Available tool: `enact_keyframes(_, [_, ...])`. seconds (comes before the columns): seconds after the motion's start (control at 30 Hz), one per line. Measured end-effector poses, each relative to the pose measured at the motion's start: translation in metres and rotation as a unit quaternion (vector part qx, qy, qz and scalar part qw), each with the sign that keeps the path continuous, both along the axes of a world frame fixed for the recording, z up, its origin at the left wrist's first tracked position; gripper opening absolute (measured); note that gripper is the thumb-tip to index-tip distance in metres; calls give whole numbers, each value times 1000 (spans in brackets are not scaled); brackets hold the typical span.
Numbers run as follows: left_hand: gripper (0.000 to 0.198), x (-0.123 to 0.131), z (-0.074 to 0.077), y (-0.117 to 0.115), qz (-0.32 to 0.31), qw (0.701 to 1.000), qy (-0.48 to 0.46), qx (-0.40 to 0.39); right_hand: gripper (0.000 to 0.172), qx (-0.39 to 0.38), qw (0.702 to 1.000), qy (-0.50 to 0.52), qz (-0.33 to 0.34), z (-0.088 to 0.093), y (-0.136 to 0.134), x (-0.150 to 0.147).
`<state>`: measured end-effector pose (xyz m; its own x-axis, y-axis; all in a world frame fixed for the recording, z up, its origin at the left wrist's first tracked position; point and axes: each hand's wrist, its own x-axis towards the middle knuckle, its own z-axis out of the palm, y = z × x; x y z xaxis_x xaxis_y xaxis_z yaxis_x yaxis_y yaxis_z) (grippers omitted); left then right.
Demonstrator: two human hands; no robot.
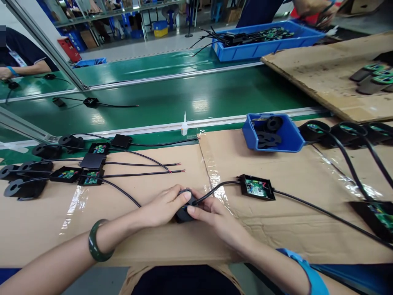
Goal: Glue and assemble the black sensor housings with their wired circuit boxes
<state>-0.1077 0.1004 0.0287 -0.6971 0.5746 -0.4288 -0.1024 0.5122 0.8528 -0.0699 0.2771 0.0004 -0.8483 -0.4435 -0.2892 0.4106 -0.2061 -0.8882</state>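
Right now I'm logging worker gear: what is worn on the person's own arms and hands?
Both hands are bare, no gloves. The left hand has a dark green bangle at its wrist. The right hand has a light blue wrist strap on its forearm. No sleeves show.

Two hands [184,207] are showing, one glue bottle [184,125] is standing, and two blue bins [291,137] are sitting, one near, one far.
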Motion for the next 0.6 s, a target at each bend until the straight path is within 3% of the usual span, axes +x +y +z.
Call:
enact_keyframes(0.2, [54,-3,4,-13,14,975,-177,136,63,16,999,-7,27,2,4,-3])
enact_keyframes(0.33, [52,-2,6,-16,-30,973,-130,189,47,-13,997,36,69,5,3,-5])
enact_keyframes(0.43, [60,6,3,-20,-13,984,-105,145,38,55,993,100,35,5,-1,-1])
enact_keyframes(0.5, [68,14,-7,-29,22,993,-90,72,35,137,980,146,14,6,-4,1])
enact_keyframes(0.6, [68,20,-43,-52,25,996,-71,39,35,219,958,185,15,8,-5,2])
